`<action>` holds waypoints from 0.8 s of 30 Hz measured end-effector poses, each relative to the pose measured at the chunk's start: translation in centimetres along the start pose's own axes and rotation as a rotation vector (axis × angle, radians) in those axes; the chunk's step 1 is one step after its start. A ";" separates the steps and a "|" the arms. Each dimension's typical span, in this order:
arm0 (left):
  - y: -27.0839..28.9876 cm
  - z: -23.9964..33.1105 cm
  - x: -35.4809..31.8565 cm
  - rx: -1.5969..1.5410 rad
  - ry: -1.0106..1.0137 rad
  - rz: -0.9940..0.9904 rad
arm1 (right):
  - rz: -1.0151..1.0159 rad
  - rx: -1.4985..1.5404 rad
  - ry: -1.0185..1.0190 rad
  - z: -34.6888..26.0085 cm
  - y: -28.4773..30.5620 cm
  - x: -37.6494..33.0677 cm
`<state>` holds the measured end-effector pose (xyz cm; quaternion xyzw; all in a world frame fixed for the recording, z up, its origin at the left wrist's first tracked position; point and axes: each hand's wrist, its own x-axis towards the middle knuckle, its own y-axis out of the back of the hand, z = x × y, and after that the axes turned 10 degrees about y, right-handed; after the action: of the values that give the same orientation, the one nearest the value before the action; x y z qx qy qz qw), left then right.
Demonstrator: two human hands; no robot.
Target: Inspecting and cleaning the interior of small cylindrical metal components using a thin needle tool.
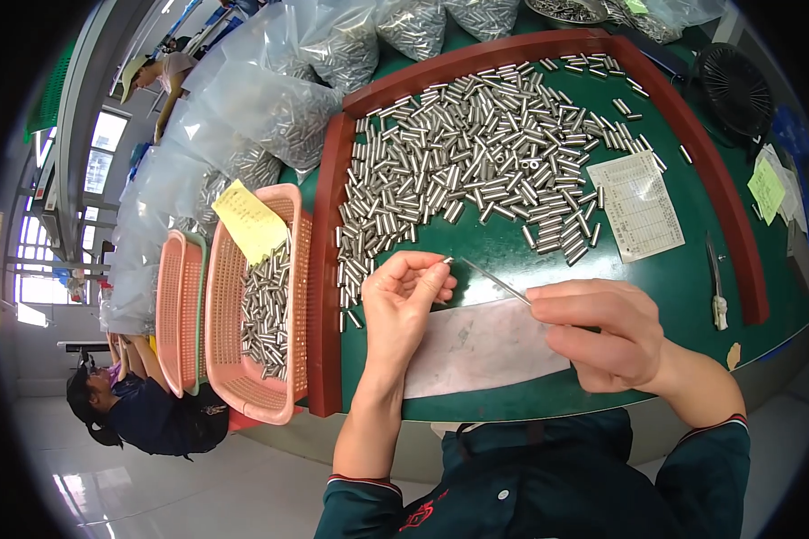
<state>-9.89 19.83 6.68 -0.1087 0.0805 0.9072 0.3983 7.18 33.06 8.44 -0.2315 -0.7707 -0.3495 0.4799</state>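
Note:
My left hand (403, 301) pinches a small metal cylinder (447, 261) between thumb and forefinger, palm turned up. My right hand (602, 331) grips a thin metal rod (494, 281) whose tip points at the end of that cylinder, almost touching it. Both hands hover over the near part of a green work mat (503, 260). A large heap of short silver cylinders (476, 153) lies on the mat just beyond my hands.
A dark red raised rim (325, 269) frames the mat. Left of it stands a pink plastic basket (234, 359) holding cylinders and a yellow note (250, 221). Clear bags of parts (270, 99) pile at the far left. A paper form (640, 205) lies at right. Another person (148, 409) sits at lower left.

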 end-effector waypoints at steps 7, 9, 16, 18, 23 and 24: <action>-0.5 -0.1 0.1 -0.071 0.015 -0.053 | 0.049 -0.023 -0.090 0.1 -0.2 -0.2; -0.5 -0.1 0.1 -0.053 0.012 -0.048 | -0.017 0.013 -0.089 0.1 -0.1 -0.1; -0.1 -0.4 0.4 -0.133 0.008 -0.186 | 0.062 -0.021 -0.087 0.0 -0.4 -0.3; 0.1 -0.6 0.6 -0.192 0.023 -0.254 | 0.109 -0.026 -0.079 0.0 -0.4 -0.3; 0.3 -0.4 0.5 -0.229 0.132 -0.318 | 0.089 -0.016 -0.091 0.0 -0.4 -0.2; 0.3 -0.4 0.5 -0.228 0.133 -0.319 | 0.087 -0.010 -0.087 0.0 -0.5 -0.2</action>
<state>-10.34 19.90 6.22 -0.2238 -0.0147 0.8268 0.5159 6.98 32.73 8.11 -0.2820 -0.7785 -0.3217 0.4593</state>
